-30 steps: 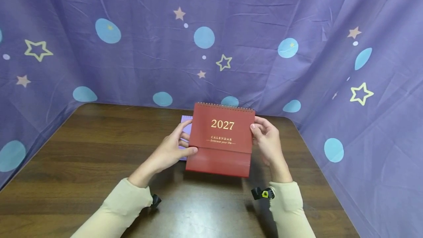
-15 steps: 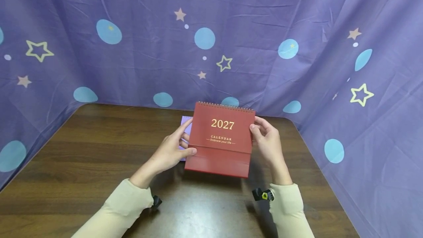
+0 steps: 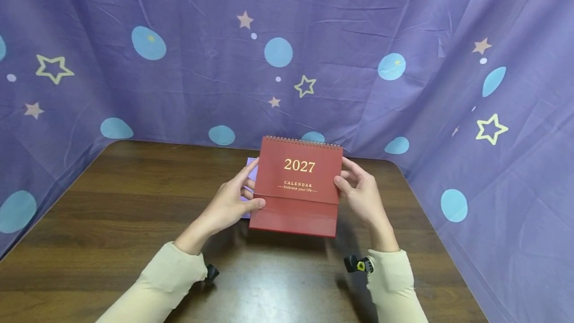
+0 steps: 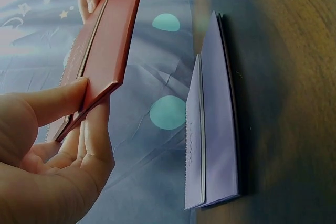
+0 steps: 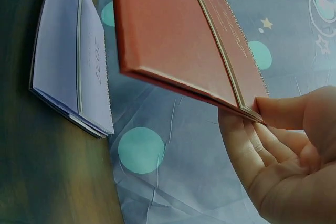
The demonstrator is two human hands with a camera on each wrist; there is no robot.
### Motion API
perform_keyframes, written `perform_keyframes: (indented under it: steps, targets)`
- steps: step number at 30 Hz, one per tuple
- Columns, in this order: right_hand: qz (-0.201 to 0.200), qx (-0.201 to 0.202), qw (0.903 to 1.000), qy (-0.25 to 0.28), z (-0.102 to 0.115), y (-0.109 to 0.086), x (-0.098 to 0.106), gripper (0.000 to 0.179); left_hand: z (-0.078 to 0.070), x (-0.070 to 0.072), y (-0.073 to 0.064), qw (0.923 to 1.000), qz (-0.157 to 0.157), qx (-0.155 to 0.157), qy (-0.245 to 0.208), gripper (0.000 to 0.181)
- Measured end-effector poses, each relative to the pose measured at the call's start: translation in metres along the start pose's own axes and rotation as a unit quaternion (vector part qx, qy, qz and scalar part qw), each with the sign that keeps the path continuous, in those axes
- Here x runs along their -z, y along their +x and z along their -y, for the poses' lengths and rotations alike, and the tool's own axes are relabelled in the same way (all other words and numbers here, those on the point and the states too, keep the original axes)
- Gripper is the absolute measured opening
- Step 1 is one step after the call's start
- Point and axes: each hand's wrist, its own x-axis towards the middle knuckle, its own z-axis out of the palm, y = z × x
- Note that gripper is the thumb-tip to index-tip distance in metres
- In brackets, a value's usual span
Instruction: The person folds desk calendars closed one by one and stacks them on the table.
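Note:
Both hands hold up a red desk calendar (image 3: 298,178) marked 2027, spiral-bound along its top edge, off the table. My left hand (image 3: 228,206) pinches its left edge, thumb on the front and fingers behind, as the left wrist view shows. On the opposite edge my right hand (image 3: 363,196) grips it likewise, thumb in front. Behind the red one stands a purple desk calendar (image 4: 220,114) on the table, mostly hidden in the head view; in the right wrist view this purple calendar (image 5: 58,51) shows its spiral edge and printed front.
A dark brown wooden table (image 3: 134,203) lies beneath. Purple curtains (image 3: 202,54) with stars and blue dots hang at the back and both sides. A black wrist camera (image 3: 358,264) sits at the right cuff, another black device (image 3: 212,273) at the left.
The red calendar has shifted slightly left and up in the head view. My right thumb sits a little lower on its edge. The purple calendar has stayed put.

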Motion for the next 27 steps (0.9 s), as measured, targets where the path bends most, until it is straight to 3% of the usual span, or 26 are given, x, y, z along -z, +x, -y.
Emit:
perform_keyframes:
  steps: [4,8,13,17,27]
  targets:
    - [-0.001,0.005,0.9997,-0.025,-0.001,0.001,-0.002,0.056,0.000,0.001,-0.001,0.9999,0.001,0.005,-0.012,0.102]
    - [0.035,0.026,0.9979,-0.049,-0.004,0.000,-0.001,0.067,0.000,0.003,-0.001,0.9998,0.005,0.014,-0.017,0.101]
    - [0.105,0.027,0.9940,-0.014,-0.005,-0.001,0.003,0.088,0.000,0.007,0.000,0.9998,0.000,0.015,-0.008,0.102]
    - [0.140,0.021,0.9898,0.016,-0.005,-0.002,0.006,0.095,-0.001,0.009,0.001,0.9996,0.004,0.016,-0.022,0.103]
    - [0.160,0.025,0.9865,0.021,-0.009,-0.001,0.007,0.102,0.000,0.010,0.001,0.9987,0.012,0.024,-0.044,0.102]
